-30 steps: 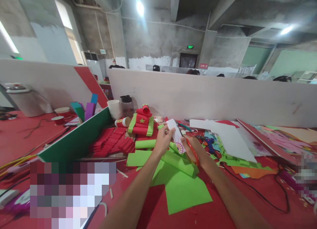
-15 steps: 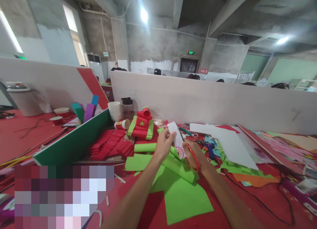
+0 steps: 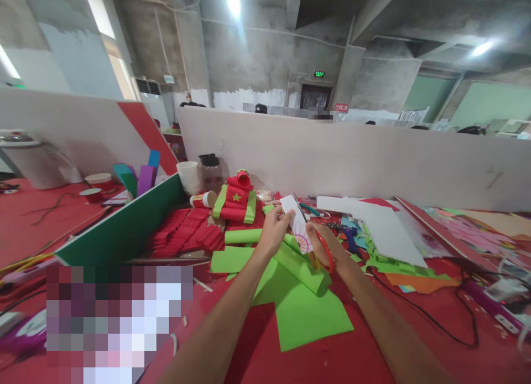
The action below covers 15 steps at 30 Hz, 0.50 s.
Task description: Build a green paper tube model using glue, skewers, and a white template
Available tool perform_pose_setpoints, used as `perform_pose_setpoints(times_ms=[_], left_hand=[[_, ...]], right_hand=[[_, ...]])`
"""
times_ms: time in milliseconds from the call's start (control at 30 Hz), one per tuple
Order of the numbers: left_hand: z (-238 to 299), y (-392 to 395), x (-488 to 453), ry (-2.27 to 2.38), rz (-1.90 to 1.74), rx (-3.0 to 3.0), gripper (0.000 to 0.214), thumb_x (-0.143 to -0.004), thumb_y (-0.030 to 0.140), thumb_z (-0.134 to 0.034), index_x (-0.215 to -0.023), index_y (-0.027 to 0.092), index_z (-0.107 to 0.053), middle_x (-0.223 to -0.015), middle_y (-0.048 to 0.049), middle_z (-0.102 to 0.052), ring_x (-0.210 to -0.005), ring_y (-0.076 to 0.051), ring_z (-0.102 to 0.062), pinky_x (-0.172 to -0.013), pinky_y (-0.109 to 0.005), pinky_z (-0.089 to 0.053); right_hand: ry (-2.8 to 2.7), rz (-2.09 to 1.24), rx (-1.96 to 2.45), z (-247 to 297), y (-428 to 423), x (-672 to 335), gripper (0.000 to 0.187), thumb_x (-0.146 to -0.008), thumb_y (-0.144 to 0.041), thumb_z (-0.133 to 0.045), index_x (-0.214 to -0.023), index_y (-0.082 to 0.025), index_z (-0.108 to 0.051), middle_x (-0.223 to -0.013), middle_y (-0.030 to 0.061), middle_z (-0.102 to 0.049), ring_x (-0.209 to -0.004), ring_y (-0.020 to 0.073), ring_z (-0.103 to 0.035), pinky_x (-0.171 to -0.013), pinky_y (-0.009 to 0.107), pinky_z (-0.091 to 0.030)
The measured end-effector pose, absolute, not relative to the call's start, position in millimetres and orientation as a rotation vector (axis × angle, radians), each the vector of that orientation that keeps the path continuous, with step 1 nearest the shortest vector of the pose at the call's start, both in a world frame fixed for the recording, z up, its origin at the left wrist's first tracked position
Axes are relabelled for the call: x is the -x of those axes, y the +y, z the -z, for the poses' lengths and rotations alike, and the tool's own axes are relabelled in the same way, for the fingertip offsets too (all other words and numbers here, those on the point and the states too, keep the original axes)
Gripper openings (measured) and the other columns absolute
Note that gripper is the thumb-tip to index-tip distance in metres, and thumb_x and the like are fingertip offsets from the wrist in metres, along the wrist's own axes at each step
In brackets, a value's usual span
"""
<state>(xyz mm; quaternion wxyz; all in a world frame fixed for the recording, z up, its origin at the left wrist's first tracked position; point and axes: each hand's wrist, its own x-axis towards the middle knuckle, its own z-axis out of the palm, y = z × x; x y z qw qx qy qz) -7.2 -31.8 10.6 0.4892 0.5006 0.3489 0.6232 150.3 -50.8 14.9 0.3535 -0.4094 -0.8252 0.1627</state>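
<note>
Pinched in my left hand [image 3: 274, 232] is a small white card [image 3: 295, 218] with a pink and orange flower-like drawing at its lower end. My right hand [image 3: 326, 243] grips red-handled scissors [image 3: 327, 254], whose blades lie along the card's right edge. Whether the blades are parted I cannot make out. Below both hands lie green paper sheets [image 3: 311, 320] and a rolled green sheet [image 3: 296, 265]. Beyond my left hand stands a red and green paper model [image 3: 236, 198] with a yellow star.
Folded red paper strips [image 3: 185, 232] lie left, beside a green board [image 3: 120, 223]. White cups [image 3: 189, 176] and a dark-lidded bottle [image 3: 211, 174] stand at the back. A blue glue gun [image 3: 350, 237], white sheets [image 3: 385, 232] and a black cable [image 3: 427, 323] are to the right.
The whole view has shifted slightly, with the table scene higher in the picture. Both hands keep hold of the card and scissors in nearly the same pose.
</note>
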Motion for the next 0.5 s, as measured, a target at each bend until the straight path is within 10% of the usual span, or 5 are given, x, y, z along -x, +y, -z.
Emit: perform_pose_setpoints(times_ms=[500], left_hand=[[-14.3, -34.5, 6.4, 0.871, -1.556, -1.239, 0.028, -0.076, 0.041, -0.068, -0.085, 0.016, -0.060, -0.057, 0.0031, -0.055, -0.046, -0.009, -0.047, -0.045, -0.021, -0.041]], right_hand=[[-2.054, -0.493, 1.099, -10.1, -51.2, -148.2, 0.067, -0.098, -0.063, -0.013, -0.075, -0.018, -0.058, -0.073, 0.0067, -0.064, -0.071, 0.0209, -0.057, -0.067, 0.031, -0.042]])
